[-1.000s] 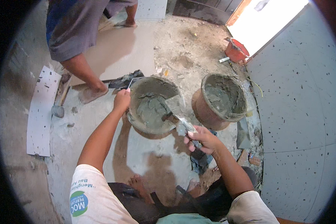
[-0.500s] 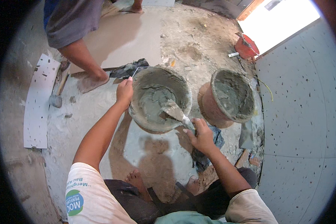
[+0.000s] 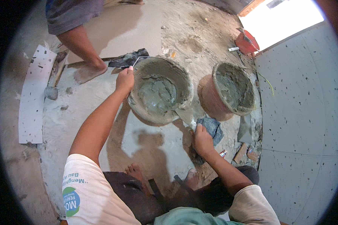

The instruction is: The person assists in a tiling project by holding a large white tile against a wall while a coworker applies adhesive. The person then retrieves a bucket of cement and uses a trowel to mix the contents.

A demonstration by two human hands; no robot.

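A bucket [image 3: 139,114] of wet grey mortar [image 3: 156,93] stands in front of me, its inner wall coated. My left hand [image 3: 124,79] is closed round the thin wire handle [image 3: 136,63] at the bucket's left side. In my right hand [image 3: 204,140] is a scraper [image 3: 185,114] with a flat, mortar-smeared blade. That blade lies at the bucket's lower right rim, with its tip towards the inside. My fingers cover most of the scraper's grip. Just beyond my right hand lies a crumpled dark plastic bag [image 3: 212,129].
A second mortar-caked bucket [image 3: 216,98] stands to the right. A red bucket [image 3: 245,42] sits by the bright doorway. At left are another person's bare foot [image 3: 91,72], a hammer [image 3: 52,90] and a white speckled strip [image 3: 34,101]. A speckled wall panel [image 3: 296,93] bounds the right.
The scraper has come out of the mortar to the bucket's lower right rim, my right hand drawing back slightly. My left hand keeps its hold. The view has shifted slightly.
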